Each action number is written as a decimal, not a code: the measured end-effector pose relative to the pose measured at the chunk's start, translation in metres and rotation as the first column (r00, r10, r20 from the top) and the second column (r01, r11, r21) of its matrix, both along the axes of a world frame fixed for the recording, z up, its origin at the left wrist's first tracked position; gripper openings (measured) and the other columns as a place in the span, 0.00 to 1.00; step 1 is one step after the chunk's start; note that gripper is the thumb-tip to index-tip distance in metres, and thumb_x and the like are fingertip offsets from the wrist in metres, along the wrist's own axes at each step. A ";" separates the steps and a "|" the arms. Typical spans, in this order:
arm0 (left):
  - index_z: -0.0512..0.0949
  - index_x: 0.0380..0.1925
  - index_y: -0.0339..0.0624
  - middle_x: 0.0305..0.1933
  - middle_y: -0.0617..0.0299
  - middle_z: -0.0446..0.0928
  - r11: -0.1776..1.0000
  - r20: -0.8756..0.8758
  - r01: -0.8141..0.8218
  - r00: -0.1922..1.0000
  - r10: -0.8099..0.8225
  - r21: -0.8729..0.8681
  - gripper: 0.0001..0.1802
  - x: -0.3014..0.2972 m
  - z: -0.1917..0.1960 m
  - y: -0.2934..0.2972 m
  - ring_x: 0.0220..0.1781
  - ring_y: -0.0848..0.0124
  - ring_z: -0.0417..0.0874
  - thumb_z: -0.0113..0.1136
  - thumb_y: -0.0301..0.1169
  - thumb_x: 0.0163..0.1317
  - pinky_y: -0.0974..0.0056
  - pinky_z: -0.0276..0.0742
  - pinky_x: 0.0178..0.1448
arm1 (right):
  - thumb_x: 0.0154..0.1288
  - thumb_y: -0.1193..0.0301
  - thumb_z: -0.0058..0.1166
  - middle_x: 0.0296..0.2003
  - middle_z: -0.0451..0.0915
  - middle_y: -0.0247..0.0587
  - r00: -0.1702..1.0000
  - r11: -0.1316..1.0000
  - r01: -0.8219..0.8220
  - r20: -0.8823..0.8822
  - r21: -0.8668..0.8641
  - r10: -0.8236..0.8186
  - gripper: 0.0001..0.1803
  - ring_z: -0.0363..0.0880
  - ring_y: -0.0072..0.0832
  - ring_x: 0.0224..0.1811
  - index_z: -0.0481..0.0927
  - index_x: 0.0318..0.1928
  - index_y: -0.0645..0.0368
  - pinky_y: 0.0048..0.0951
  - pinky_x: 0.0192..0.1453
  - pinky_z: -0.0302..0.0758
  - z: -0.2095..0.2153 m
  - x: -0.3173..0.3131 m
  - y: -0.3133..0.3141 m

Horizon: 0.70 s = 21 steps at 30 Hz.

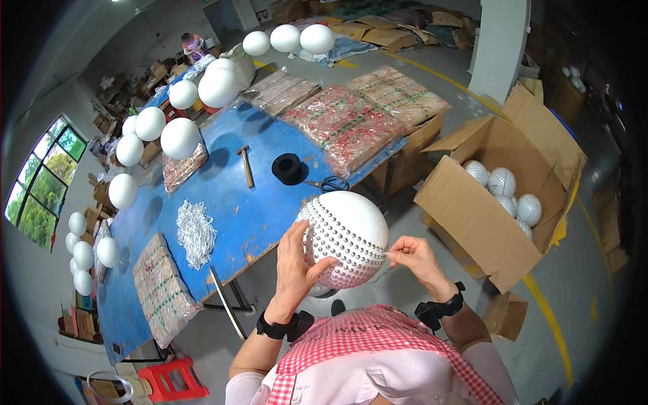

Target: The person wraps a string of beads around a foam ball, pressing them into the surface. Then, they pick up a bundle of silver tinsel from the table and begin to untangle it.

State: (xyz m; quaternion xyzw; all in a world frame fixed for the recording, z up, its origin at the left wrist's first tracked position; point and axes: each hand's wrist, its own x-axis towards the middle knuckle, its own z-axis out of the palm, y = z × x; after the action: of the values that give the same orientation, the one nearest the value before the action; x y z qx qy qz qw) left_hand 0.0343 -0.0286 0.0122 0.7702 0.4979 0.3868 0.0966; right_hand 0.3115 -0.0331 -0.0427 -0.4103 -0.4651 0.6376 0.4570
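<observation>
A large white ball is held in front of me, its lower left part covered with curved rows of silver beads. My left hand grips the ball's left side, fingers spread up along it and thumb pressed across the beads. At the ball's right edge my right hand is closed in a pinch, where a row of the bead string ends; the fingertips hide most of what they hold. On the blue table beyond lies a tangled pile of silver bead strings.
A hammer, a black spool and scissors rest on the table. Plastic-wrapped flat packs lie along its edges. Several plain white balls stand raised at the left and back. An open carton at right holds patterned balls.
</observation>
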 end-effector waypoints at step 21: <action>0.65 0.61 0.36 0.60 0.49 0.70 0.964 0.263 0.031 0.964 0.041 -0.264 0.36 -0.020 -0.012 0.028 0.61 0.58 0.73 0.68 0.36 0.55 0.58 0.67 0.64 | 0.62 0.76 0.60 0.29 0.81 0.33 0.992 0.995 0.085 -0.091 -0.041 -0.089 0.04 0.78 0.16 0.31 0.78 0.36 0.62 0.17 0.37 0.75 0.006 -0.013 0.001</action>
State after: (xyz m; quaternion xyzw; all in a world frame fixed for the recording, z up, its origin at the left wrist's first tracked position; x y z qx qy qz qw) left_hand 0.0140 -0.0003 0.0002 0.6900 0.5298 0.4165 0.2640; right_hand 0.2986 -0.0317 -0.0371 -0.4088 -0.4131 0.6439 0.4977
